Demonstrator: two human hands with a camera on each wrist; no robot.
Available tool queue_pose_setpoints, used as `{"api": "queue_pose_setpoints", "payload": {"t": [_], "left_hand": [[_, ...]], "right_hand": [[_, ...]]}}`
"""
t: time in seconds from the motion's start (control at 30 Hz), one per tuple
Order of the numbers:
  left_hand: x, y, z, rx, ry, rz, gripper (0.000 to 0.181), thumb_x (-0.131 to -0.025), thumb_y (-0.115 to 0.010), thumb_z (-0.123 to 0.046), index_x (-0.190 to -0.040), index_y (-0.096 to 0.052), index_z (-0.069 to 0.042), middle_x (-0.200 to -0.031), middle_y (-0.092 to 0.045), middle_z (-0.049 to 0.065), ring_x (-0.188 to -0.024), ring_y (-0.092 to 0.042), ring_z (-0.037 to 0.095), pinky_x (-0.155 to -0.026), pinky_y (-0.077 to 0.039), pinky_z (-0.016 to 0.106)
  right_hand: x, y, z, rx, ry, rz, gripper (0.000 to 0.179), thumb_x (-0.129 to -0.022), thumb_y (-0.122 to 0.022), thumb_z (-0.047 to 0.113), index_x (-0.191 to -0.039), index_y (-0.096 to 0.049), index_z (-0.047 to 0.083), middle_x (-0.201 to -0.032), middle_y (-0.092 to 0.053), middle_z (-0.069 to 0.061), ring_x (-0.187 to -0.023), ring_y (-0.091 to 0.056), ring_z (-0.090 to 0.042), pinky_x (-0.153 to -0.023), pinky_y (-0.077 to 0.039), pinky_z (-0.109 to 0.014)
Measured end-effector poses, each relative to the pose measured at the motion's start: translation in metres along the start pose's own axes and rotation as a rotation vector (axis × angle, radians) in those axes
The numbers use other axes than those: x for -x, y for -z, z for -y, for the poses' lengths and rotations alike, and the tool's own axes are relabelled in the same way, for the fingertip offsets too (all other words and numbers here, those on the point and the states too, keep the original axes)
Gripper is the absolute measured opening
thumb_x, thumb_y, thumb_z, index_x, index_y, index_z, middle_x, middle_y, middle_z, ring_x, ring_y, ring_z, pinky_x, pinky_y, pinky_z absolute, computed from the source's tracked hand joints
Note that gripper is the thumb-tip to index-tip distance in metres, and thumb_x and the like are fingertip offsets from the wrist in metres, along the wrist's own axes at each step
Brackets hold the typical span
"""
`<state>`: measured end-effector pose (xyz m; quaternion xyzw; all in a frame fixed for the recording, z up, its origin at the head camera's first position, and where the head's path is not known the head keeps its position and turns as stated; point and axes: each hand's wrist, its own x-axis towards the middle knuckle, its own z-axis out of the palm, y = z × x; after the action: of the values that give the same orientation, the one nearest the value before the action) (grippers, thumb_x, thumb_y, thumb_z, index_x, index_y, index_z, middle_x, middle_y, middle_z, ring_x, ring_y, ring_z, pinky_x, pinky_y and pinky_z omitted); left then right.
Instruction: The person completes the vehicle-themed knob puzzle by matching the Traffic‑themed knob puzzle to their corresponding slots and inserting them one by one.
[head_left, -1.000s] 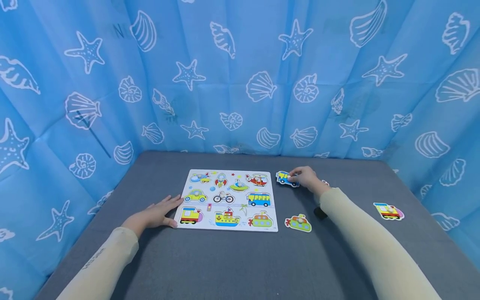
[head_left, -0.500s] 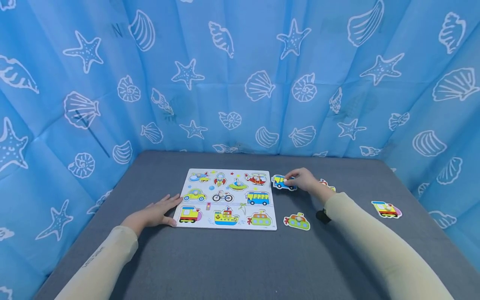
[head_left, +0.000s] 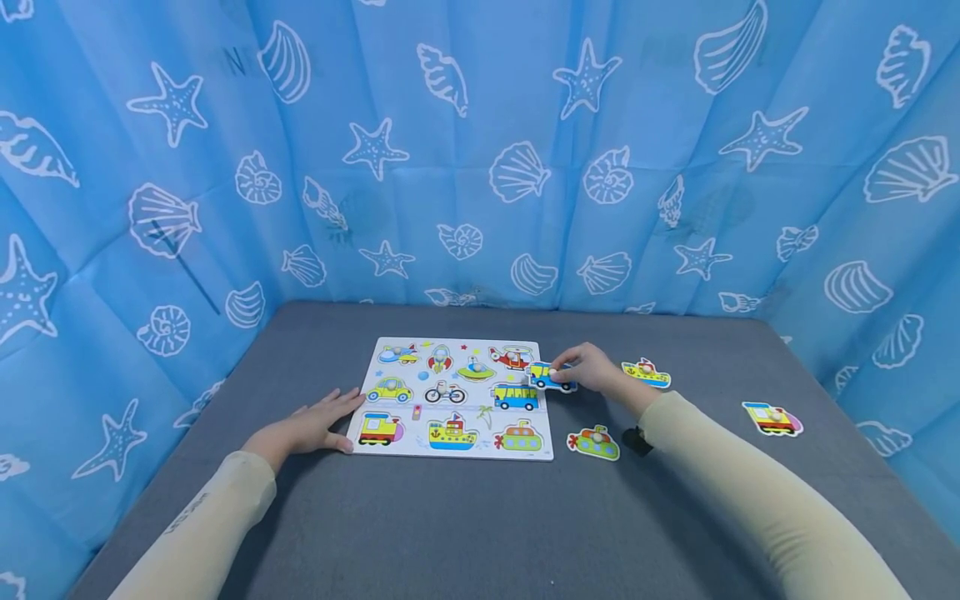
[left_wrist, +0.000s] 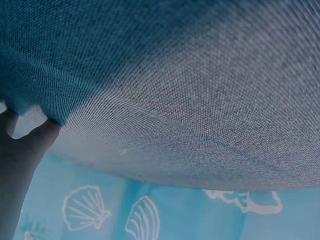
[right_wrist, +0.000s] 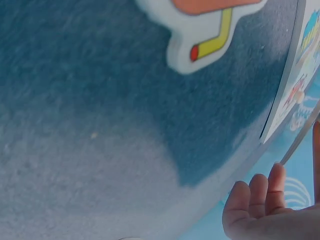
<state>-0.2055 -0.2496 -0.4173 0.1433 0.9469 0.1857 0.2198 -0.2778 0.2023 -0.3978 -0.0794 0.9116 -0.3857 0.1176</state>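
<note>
My right hand (head_left: 594, 367) pinches the blue and yellow bus puzzle piece (head_left: 538, 374) by its knob, fingertips on top. The piece overlaps the right edge of the white vehicle puzzle board (head_left: 416, 435), just above the printed bus picture (head_left: 516, 397). In the right wrist view the bus piece shows only as a thin edge (right_wrist: 299, 139) by the right hand (right_wrist: 265, 205). My left hand (head_left: 318, 423) rests at the board's left edge, fingers spread and touching it. The left wrist view shows only the thumb and part of that hand (left_wrist: 25, 155) against the grey cloth.
A green submarine piece (head_left: 595, 442) lies right of the board, near its lower corner. Further right are a boat piece (head_left: 647, 373) and a train piece (head_left: 773, 419). Grey cloth (head_left: 450, 533) covers the table. A blue shell-patterned curtain (head_left: 465, 200) hangs behind.
My right hand has carried the bus piece left and toward the person, from beside the board to over its right edge. The boat piece has come into view. The left hand stays put.
</note>
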Motion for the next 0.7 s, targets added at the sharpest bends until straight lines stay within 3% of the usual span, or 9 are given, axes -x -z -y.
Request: {"api": "queue_pose_setpoints", "payload": {"t": [0.43, 0.7], "left_hand": [[0.0, -0.002, 0.0, -0.011, -0.004, -0.024, 0.101, -0.079, -0.071, -0.052, -0.155, -0.021, -0.008, -0.159, -0.016, 0.019, -0.144, -0.005, 0.046, -0.106, -0.008, 0.071], [0.002, -0.001, -0.002, -0.005, -0.002, -0.022, 0.101, -0.079, -0.072, -0.052, -0.155, -0.021, -0.008, -0.159, -0.015, 0.02, -0.144, -0.004, 0.046, -0.106, -0.007, 0.072]], "right_hand": [[-0.001, -0.012, 0.009, 0.047, 0.022, 0.041, 0.016, -0.089, -0.071, 0.012, -0.101, -0.073, 0.001, -0.122, -0.06, -0.018, -0.111, -0.053, -0.034, -0.088, -0.045, -0.047], [-0.002, -0.021, 0.016, 0.042, 0.004, 0.051, 0.014, -0.089, -0.072, 0.013, -0.099, -0.074, 0.003, -0.13, -0.052, -0.02, -0.118, -0.048, -0.036, -0.093, -0.042, -0.05]]}}
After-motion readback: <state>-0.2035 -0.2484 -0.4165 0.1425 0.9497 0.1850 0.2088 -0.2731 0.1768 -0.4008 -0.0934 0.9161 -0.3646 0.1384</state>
